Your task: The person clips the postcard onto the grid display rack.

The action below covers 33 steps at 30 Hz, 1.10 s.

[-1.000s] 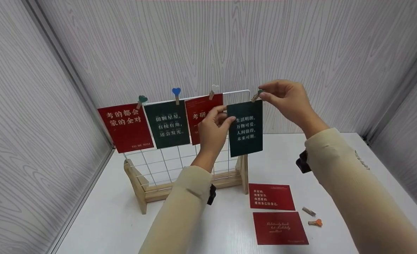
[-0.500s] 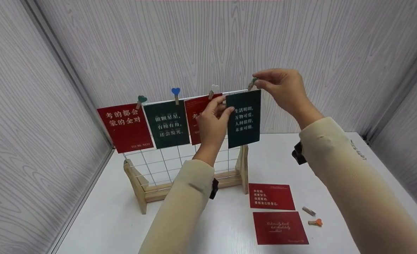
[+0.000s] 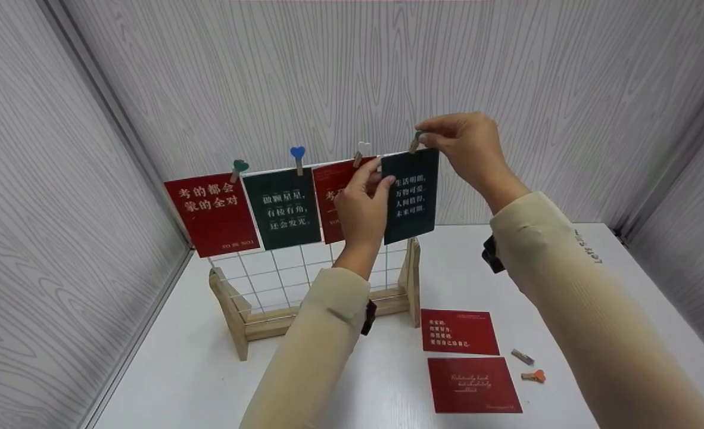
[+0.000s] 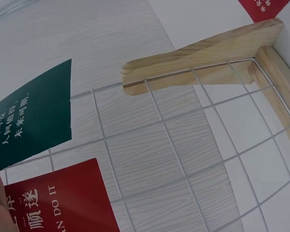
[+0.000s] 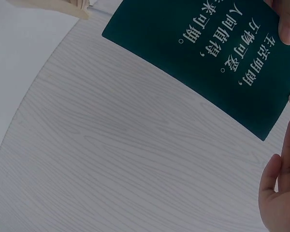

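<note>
My left hand (image 3: 361, 214) pinches the left edge of a dark green card (image 3: 410, 223) with white lettering, thumb on its front. At the card's top edge, my right hand (image 3: 471, 149) pinches a small wooden clothespin (image 3: 414, 145) with a green heart. The card overlaps the right end of a white wire grid rack (image 3: 273, 262) at its top bar. Left of it hangs a red card (image 3: 323, 208), partly covered by my left hand. In the right wrist view, the green card (image 5: 208, 63) stands close to the right fingers (image 5: 270, 176).
Further left on the rack hang another green card (image 3: 283, 238) and a red card (image 3: 212, 229), held by heart clothespins. Wooden feet (image 3: 410, 286) carry the grid. Two red cards (image 3: 477, 399) lie on the white table, beside an orange-heart clothespin (image 3: 532, 376) and another clothespin (image 3: 522, 357).
Both hands have raised the green card to the rack's top bar. The clothespin has moved up and left with my right hand and now stands upright at the card's top edge.
</note>
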Each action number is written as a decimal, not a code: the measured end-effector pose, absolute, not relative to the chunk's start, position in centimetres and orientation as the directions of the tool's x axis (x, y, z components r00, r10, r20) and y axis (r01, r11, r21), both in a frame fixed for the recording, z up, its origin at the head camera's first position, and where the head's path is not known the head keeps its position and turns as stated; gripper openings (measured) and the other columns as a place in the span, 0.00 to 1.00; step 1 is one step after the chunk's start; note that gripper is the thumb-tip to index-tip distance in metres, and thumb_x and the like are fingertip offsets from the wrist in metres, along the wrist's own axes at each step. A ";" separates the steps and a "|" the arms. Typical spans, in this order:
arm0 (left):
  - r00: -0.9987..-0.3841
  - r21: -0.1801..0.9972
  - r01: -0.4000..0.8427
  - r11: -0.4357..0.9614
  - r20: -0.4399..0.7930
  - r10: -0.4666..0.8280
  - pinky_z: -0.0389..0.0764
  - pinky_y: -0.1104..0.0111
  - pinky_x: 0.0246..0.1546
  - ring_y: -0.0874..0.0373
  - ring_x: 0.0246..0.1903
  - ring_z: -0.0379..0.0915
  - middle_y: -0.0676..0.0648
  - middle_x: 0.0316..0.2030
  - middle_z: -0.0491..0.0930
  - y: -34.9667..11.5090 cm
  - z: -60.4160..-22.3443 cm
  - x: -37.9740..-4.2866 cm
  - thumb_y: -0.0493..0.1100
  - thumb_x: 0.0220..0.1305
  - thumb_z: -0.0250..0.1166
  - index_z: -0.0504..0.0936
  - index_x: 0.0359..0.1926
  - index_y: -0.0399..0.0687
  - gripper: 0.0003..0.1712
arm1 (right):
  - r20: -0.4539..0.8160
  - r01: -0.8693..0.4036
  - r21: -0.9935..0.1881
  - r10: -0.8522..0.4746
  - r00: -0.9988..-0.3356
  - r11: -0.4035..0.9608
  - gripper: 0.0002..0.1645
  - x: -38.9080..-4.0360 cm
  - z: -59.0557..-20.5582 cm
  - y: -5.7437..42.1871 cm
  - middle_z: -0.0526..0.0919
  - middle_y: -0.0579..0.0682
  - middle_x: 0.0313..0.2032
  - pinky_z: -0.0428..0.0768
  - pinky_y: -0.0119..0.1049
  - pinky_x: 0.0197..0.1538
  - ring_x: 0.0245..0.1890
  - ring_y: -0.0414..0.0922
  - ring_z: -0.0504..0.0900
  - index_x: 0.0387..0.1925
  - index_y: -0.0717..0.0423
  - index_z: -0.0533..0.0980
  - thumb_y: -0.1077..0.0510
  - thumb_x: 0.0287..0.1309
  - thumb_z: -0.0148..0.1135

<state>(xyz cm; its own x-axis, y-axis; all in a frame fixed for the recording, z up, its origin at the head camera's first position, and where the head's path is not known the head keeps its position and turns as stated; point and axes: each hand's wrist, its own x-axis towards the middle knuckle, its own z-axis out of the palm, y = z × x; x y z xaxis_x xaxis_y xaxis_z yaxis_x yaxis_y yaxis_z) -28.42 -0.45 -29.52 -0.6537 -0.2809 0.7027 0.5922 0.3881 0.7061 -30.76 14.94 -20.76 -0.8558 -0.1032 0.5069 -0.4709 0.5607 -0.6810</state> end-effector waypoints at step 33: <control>-0.610 0.657 0.591 0.469 0.744 -0.273 0.75 0.77 0.45 0.58 0.40 0.78 0.43 0.42 0.82 0.2 -29.6 -28.2 0.34 0.60 0.66 0.78 0.52 0.40 0.18 | 0.467 -0.443 -0.624 -0.147 -0.872 0.643 0.12 -30.9 -21.1 14.8 0.84 0.51 0.43 0.80 0.38 0.46 0.40 0.44 0.83 0.46 0.56 0.83 0.58 0.63 0.61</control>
